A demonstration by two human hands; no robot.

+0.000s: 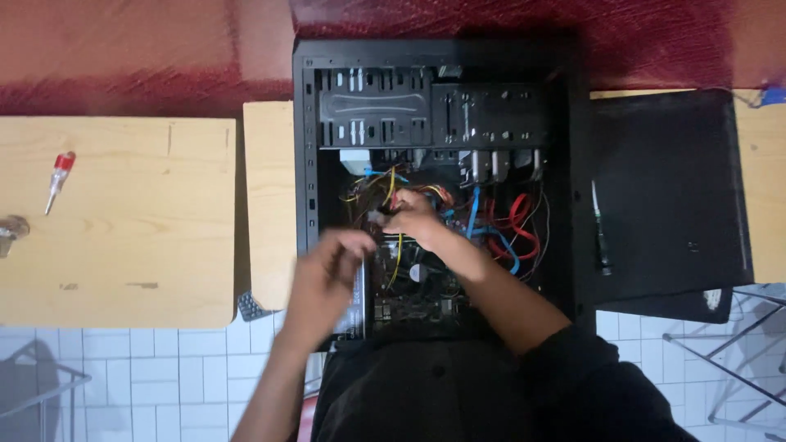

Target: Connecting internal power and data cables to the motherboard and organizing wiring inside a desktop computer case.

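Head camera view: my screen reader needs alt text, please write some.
Both hands, left hand and right hand, reach among coloured cables inside an open black computer case. A red-handled screwdriver lies on the wooden table at left.

Black computer case with yellow, red and blue cables; red-handled screwdriver.

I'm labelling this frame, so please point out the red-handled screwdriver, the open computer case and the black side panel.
red-handled screwdriver (pixel 60 175): head view, on its red handle.
open computer case (pixel 304 155): head view, on its left wall.
black side panel (pixel 667 188): head view, middle of its flat face.
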